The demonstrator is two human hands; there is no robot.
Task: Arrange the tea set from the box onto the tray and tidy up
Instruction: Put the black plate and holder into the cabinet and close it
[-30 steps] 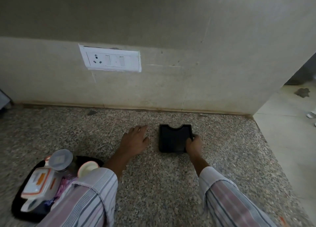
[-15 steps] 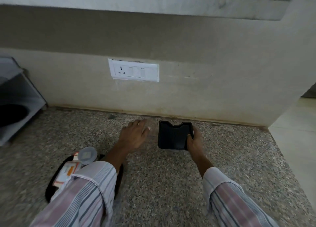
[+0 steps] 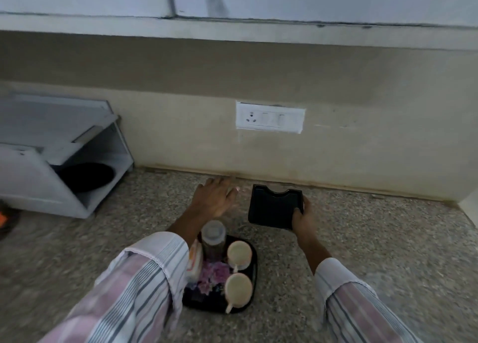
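A small black box (image 3: 273, 207) lies on the granite counter near the wall. My right hand (image 3: 301, 217) grips its right front corner, thumb on top. My left hand (image 3: 214, 199) is flat with straight fingers on the counter, just left of the box and apart from it. Nearer to me sits a black tray (image 3: 252, 288) with a floral print. On it stand two cream cups (image 3: 239, 249) (image 3: 238, 288), a lidded jar (image 3: 213, 238) and a white and orange packet (image 3: 195, 261). My left sleeve hides the tray's left part.
A white open cabinet (image 3: 64, 161) with a dark round pan inside stands at the left on the counter. A socket plate (image 3: 270, 117) is on the wall behind the box. The counter ends at the far right.
The view has tilted up and shifted left, so the tray now shows in the middle below my hands. My right hand still grips the box; my left hand stays flat beside it.
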